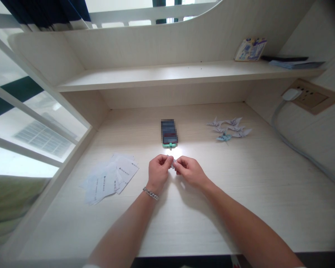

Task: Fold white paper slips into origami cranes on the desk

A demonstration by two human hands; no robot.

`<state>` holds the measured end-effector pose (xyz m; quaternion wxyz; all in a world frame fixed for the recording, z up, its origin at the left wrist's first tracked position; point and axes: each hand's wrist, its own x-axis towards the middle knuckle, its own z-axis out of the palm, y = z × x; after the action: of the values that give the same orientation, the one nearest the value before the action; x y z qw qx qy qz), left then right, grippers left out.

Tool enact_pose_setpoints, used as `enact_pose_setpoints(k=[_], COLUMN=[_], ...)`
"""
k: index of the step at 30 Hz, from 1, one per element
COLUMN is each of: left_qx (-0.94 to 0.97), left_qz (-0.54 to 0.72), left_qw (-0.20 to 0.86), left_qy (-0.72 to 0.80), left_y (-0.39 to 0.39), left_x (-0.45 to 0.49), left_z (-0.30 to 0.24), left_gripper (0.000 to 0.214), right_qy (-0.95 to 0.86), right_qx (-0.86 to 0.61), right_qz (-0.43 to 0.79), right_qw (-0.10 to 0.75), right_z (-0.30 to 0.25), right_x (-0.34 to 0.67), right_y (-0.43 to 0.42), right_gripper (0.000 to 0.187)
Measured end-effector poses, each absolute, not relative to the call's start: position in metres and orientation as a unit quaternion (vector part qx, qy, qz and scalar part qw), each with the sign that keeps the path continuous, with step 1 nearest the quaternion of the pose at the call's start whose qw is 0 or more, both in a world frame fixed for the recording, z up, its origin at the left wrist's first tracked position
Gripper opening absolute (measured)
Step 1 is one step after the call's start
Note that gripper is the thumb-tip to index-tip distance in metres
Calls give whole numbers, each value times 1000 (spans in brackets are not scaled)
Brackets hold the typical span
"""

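Note:
Near the middle of the desk, my left hand (159, 168) and my right hand (190, 169) meet with their fingertips pinched on a small piece of folded white paper (172, 164). Most of the paper is hidden behind the fingers, so its exact shape cannot be made out. Just beyond my hands lies a phone (169, 131) with a blurred screen and a green edge. Several folded paper cranes (236, 128) sit in a group at the back right, most of them white. One light blue paper crane (223, 137) stands at the front of that group.
Loose sheets of printed paper (104, 182) lie overlapping on the left. A shelf (156, 76) spans the back above the desk (240, 178), holding a small box (250, 49). At the right wall a white plug (292, 94) sits in a socket, its grey cable (298, 150) trailing down.

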<state>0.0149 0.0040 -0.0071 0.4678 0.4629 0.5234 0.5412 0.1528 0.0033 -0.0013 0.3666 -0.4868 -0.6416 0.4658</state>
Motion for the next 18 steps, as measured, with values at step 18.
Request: enact_pose_setpoints(k=[18], left_qx=[454], left_qz=[533], left_qw=[515], left_qy=[494], left_y=[7], left_x=[11], left_z=[-11], left_gripper=[16], right_qy=[-663], right_qx=[-490], right_qz=[439], right_qw=[356], right_z=[1], right_x=[154], right_y=[3], right_gripper=[19])
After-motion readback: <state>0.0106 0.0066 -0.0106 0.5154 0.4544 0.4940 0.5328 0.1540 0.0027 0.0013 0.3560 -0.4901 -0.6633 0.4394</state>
